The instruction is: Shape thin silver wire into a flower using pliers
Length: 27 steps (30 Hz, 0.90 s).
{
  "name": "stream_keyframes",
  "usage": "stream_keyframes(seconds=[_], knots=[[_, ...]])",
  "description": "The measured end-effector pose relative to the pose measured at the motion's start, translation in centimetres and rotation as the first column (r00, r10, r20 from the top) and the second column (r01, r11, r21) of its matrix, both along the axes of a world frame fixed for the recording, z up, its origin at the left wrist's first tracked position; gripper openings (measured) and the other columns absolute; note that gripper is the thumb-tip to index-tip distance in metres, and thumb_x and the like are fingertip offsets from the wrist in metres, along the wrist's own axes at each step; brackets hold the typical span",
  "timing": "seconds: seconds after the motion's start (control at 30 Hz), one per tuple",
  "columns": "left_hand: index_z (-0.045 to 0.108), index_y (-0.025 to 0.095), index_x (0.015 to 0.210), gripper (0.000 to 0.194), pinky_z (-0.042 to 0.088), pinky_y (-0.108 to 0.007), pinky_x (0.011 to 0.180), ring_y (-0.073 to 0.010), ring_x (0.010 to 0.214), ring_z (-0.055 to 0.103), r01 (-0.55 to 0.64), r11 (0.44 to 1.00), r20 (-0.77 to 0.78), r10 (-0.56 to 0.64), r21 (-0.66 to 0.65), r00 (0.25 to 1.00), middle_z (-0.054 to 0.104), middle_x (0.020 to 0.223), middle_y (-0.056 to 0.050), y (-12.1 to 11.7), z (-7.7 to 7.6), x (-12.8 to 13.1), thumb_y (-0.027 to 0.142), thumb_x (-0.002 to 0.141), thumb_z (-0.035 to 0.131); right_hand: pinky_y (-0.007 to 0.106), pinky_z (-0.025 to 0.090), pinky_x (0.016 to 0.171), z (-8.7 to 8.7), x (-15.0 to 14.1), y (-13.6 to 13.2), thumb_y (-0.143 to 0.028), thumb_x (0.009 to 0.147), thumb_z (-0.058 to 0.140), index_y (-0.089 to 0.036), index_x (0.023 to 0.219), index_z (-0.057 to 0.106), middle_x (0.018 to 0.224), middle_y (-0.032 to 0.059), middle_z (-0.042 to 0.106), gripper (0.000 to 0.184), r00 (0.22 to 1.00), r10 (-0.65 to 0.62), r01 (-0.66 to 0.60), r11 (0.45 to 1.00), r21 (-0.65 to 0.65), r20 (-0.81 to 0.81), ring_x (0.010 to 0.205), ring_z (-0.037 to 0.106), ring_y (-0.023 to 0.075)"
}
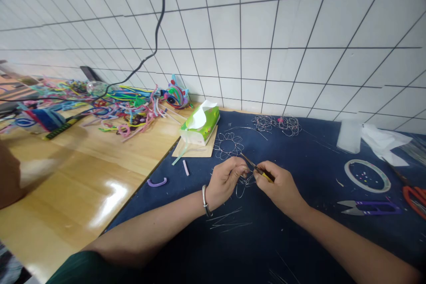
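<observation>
My left hand (228,177) is closed, thumb and fingertips pinching a looped piece of thin wire (240,191) that hangs below the fingers. Close beside it, my right hand (278,186) is wrapped round slim pliers with yellow handles (267,176). Their narrow dark jaws (248,159) point up and left, past my left fingertips. Just beyond my hands lies a flower-shaped wire ring (229,145). Cut straight wires (226,222) are scattered on the dark blue cloth (199,239) nearer to me. My fingers partly hide the held wire.
Tangled wire shapes (289,125) lie by the tiled wall. On the right are a round tray of beads (367,176), purple thread snips (372,207) and orange-handled scissors (414,199). A tissue pack (201,126) and colourful pipe cleaners (133,102) sit to the left. Another person's arm (9,177) shows far left.
</observation>
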<state>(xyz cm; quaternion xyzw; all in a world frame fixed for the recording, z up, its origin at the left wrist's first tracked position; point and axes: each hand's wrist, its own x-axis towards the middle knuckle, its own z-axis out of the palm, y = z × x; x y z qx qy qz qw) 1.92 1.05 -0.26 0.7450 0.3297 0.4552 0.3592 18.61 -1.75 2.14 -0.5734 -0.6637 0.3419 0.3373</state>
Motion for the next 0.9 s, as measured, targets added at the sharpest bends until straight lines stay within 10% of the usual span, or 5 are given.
stream_keyframes(seconds=[0.9], knots=[[0.05, 0.014, 0.077, 0.021, 0.042, -0.024, 0.062, -0.0093, 0.06, 0.049, -0.058, 0.991, 0.095, 0.07, -0.124, 0.993, 0.052, 0.064, 0.0, 0.3, -0.1, 0.1, 0.028, 0.089, 0.04, 0.021, 0.035, 0.054, -0.7, 0.1, 0.0, -0.03, 0.08, 0.045, -0.019, 0.078, 0.055, 0.066, -0.0033, 0.049, 0.015, 0.988, 0.067, -0.073, 0.997, -0.037, -0.141, 0.06, 0.043, 0.0093]])
